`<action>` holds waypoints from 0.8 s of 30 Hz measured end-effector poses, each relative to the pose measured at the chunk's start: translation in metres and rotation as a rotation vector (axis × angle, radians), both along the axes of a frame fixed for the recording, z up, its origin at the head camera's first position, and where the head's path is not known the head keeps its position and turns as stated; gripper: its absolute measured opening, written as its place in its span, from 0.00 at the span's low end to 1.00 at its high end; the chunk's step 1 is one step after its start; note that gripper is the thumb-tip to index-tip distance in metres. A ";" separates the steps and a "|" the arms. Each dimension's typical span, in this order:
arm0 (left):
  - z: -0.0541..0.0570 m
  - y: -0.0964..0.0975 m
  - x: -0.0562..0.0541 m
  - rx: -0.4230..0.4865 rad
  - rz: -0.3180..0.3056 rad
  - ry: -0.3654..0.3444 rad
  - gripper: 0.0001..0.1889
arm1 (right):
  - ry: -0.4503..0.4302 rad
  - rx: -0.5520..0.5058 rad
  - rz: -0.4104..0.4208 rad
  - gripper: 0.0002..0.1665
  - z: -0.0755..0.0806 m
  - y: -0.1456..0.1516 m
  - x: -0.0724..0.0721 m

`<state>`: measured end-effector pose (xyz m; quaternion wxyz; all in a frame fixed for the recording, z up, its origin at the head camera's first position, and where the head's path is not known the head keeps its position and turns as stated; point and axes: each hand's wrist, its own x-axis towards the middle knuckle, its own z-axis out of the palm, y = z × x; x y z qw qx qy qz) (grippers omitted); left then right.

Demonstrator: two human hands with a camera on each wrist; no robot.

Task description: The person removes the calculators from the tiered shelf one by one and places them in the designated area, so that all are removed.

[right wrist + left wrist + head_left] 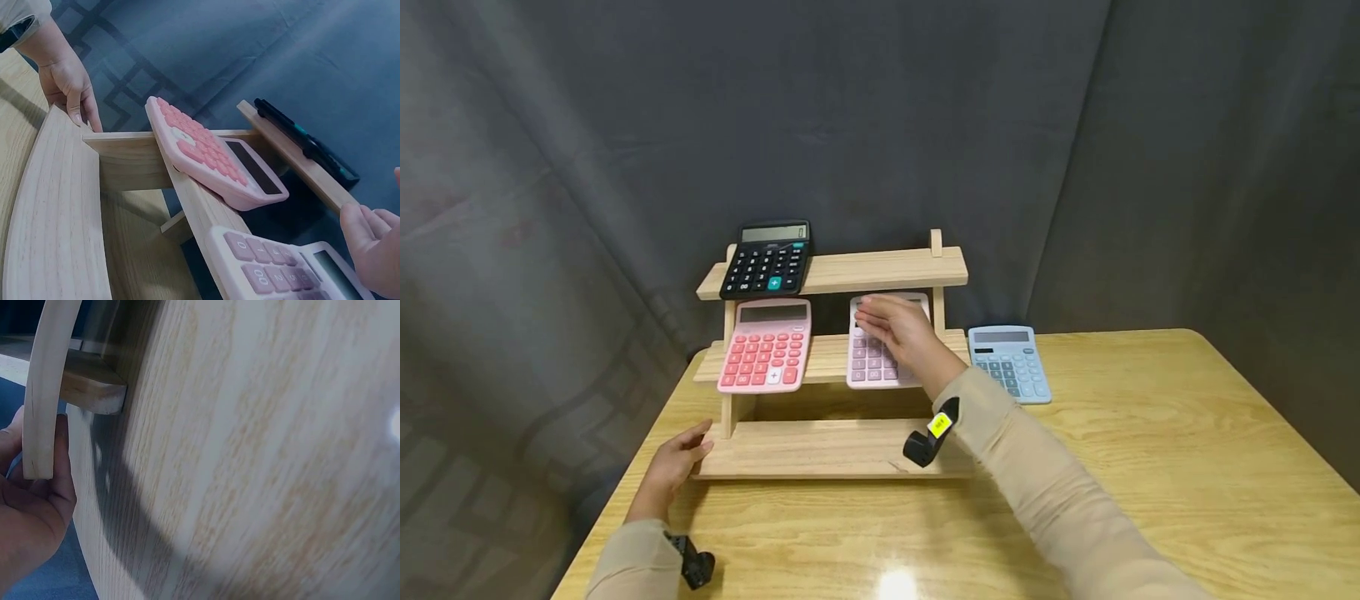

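My left hand (675, 460) grips the left end of the lowest board (835, 448) of a three-tier wooden shelf; in the left wrist view, thumb and fingers lie on either side of the board end (42, 425). My right hand (901, 329) is at the upper part of a light purple calculator (868, 367) on the middle tier, overlapping its display, with fingers extended leftward. This calculator (281, 269) leans back with its keys facing out. To its left on that tier leans a pink calculator (765, 346). A black calculator (767, 260) leans on the top tier's left end.
A light blue calculator (1011, 364) is just right of the shelf, above the table's back edge. The wooden table (1180, 433) extends to the right and front. Dark grey cloth (880, 108) hangs behind it.
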<state>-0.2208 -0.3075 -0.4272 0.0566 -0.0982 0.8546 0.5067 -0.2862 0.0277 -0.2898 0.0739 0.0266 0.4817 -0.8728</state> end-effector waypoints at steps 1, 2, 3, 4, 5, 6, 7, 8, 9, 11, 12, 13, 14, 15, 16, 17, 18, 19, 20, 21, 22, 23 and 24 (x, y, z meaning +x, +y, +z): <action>0.000 0.000 0.000 0.001 0.002 0.001 0.27 | 0.002 0.006 0.001 0.22 0.001 -0.002 -0.001; -0.001 0.000 0.000 -0.001 0.003 0.003 0.27 | 0.003 0.012 0.004 0.21 0.001 -0.003 -0.002; -0.002 -0.001 0.000 -0.001 0.001 0.002 0.27 | 0.003 0.018 0.005 0.21 0.003 -0.005 -0.002; -0.003 -0.001 -0.001 -0.002 -0.002 0.001 0.28 | 0.002 0.024 0.009 0.21 0.004 -0.006 -0.003; -0.005 -0.002 -0.001 -0.005 0.013 0.000 0.28 | 0.001 0.029 0.012 0.21 0.005 -0.007 -0.004; -0.006 -0.002 -0.002 -0.005 0.026 -0.004 0.28 | -0.003 0.028 0.013 0.21 0.007 -0.009 -0.005; -0.007 -0.003 -0.003 -0.005 0.040 -0.004 0.28 | -0.003 0.029 0.015 0.21 0.008 -0.010 -0.006; -0.008 -0.004 -0.004 -0.006 0.034 -0.004 0.29 | -0.007 0.030 0.015 0.21 0.010 -0.012 -0.007; -0.008 -0.004 -0.004 -0.004 0.033 -0.006 0.29 | -0.010 0.029 0.013 0.20 0.011 -0.014 -0.009; -0.006 -0.003 -0.004 0.008 0.035 -0.008 0.28 | -0.012 0.026 0.012 0.20 0.012 -0.017 -0.012; -0.005 -0.003 -0.004 0.016 0.020 -0.012 0.28 | -0.010 0.023 0.012 0.20 0.012 -0.019 -0.013; -0.003 -0.003 -0.003 0.018 0.003 -0.016 0.28 | -0.008 0.024 0.012 0.20 0.012 -0.021 -0.015; -0.001 -0.002 -0.002 0.018 -0.011 -0.024 0.28 | -0.006 0.024 0.012 0.20 0.012 -0.023 -0.016; 0.000 -0.002 -0.002 0.024 -0.010 -0.033 0.28 | -0.002 0.024 0.011 0.20 0.011 -0.025 -0.018; 0.000 -0.002 -0.001 0.022 -0.011 -0.035 0.27 | -0.002 0.026 0.008 0.20 0.011 -0.027 -0.019; 0.000 -0.002 -0.001 0.022 -0.010 -0.035 0.27 | 0.000 0.024 0.009 0.20 0.010 -0.030 -0.021; 0.000 -0.002 -0.001 0.019 -0.010 -0.033 0.27 | 0.000 0.025 0.006 0.19 0.010 -0.032 -0.022; 0.000 -0.001 0.000 0.016 -0.009 -0.029 0.27 | -0.004 0.024 0.003 0.19 0.009 -0.034 -0.023; 0.000 -0.001 -0.001 0.012 -0.007 -0.022 0.27 | -0.006 0.026 0.000 0.19 0.009 -0.037 -0.024; 0.000 -0.001 0.000 0.011 -0.007 -0.014 0.27 | -0.008 0.028 0.000 0.19 0.009 -0.039 -0.025; 0.000 -0.001 0.000 0.003 -0.005 -0.008 0.27 | -0.014 0.032 -0.003 0.19 0.010 -0.041 -0.026; 0.000 -0.001 0.000 -0.001 -0.005 -0.008 0.27 | -0.014 0.034 -0.001 0.19 0.010 -0.043 -0.026; 0.001 -0.001 0.000 -0.006 -0.007 -0.006 0.27 | -0.017 0.041 -0.005 0.19 0.011 -0.046 -0.027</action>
